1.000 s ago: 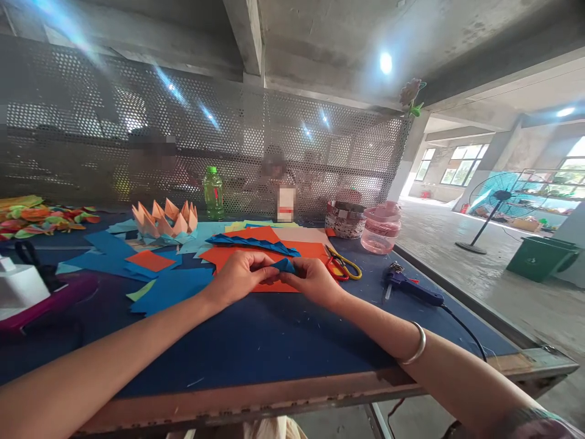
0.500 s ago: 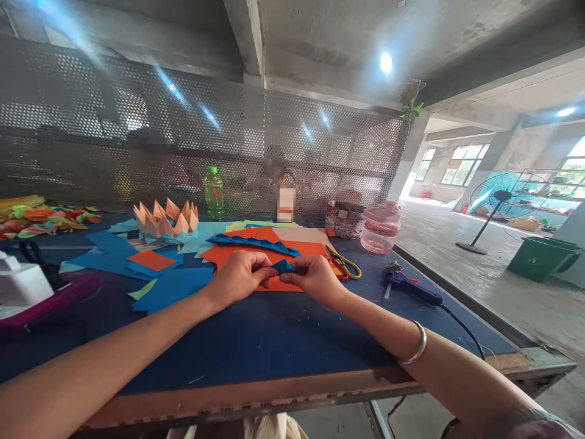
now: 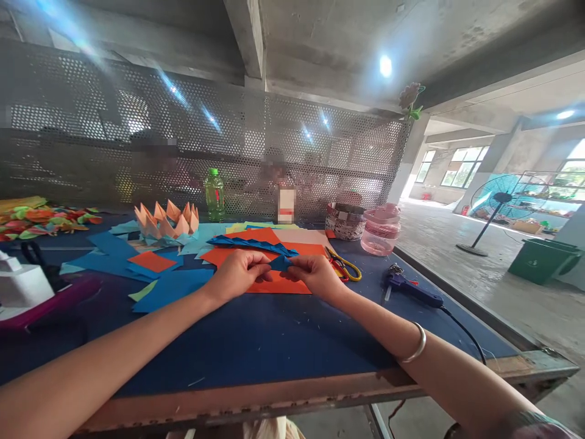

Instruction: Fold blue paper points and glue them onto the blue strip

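Between my two hands is a small folded piece of blue paper (image 3: 281,263). My left hand (image 3: 242,272) pinches its left end, and my right hand (image 3: 315,274) pinches the right end, both fingers and thumbs closed. Just beyond them a strip of folded blue paper pieces (image 3: 251,244) lies across orange paper sheets (image 3: 286,285). Loose blue paper sheets (image 3: 176,288) lie to the left of my left hand. Scissors with yellow and red handles (image 3: 347,268) rest close to the right of my right hand.
A peach folded-paper ring (image 3: 167,224) stands at the back left, near a green bottle (image 3: 214,198). To the right are a woven basket (image 3: 345,222), a pink-tinted jar (image 3: 380,231) and a corded glue gun (image 3: 414,289). A white plug block (image 3: 25,283) sits far left.
The blue paper piece between my fingers looks flatter and more spread out, and my hands are slightly farther apart. Both still hold it.
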`<state>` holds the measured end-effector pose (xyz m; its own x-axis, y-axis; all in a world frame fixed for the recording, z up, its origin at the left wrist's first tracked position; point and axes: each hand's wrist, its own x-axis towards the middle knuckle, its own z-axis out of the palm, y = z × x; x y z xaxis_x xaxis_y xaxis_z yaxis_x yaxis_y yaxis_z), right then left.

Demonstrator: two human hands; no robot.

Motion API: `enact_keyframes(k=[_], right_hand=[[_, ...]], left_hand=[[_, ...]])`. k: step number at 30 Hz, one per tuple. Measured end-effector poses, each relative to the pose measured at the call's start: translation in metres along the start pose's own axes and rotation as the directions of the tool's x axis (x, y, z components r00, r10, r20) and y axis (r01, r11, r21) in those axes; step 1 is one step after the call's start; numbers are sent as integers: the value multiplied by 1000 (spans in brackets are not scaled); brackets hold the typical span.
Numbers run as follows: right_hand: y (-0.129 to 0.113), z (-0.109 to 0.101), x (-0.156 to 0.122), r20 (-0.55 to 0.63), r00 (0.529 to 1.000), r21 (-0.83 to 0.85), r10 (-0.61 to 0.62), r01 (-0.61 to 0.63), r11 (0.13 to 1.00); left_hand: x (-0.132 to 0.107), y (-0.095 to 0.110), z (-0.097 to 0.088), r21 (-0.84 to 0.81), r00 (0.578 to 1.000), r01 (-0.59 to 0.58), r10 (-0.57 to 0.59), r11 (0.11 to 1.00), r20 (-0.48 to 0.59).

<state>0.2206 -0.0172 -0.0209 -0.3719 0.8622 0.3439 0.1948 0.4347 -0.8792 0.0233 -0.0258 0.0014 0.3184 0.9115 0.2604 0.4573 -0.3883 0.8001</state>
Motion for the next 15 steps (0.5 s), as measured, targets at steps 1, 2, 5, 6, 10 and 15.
enact_keyframes(k=[1, 2, 5, 6, 10, 15], right_hand=[[1, 0, 0, -4, 1000, -10, -7, 7, 1000], [3, 0, 1, -5, 1000, -17, -13, 12, 1000], [6, -1, 2, -8, 1000, -12, -20, 20, 1000], [6, -1, 2, -10, 1000, -2, -21, 21, 1000], [6, 0, 2, -6, 1000, 26, -3, 3, 1000], [2, 2, 0, 24, 999, -32, -28, 28, 999]], left_hand=[[1, -1, 0, 4, 1000, -3, 3, 1000, 5], [1, -2, 0, 11, 1000, -7, 6, 1000, 8], [0, -3, -1, 15, 1000, -20, 19, 1000, 16], [0, -2, -1, 11, 1000, -24, 24, 1000, 15], [1, -1, -1, -9, 999, -36, 37, 999, 8], [3, -4, 0, -92, 999, -40, 39, 995, -3]])
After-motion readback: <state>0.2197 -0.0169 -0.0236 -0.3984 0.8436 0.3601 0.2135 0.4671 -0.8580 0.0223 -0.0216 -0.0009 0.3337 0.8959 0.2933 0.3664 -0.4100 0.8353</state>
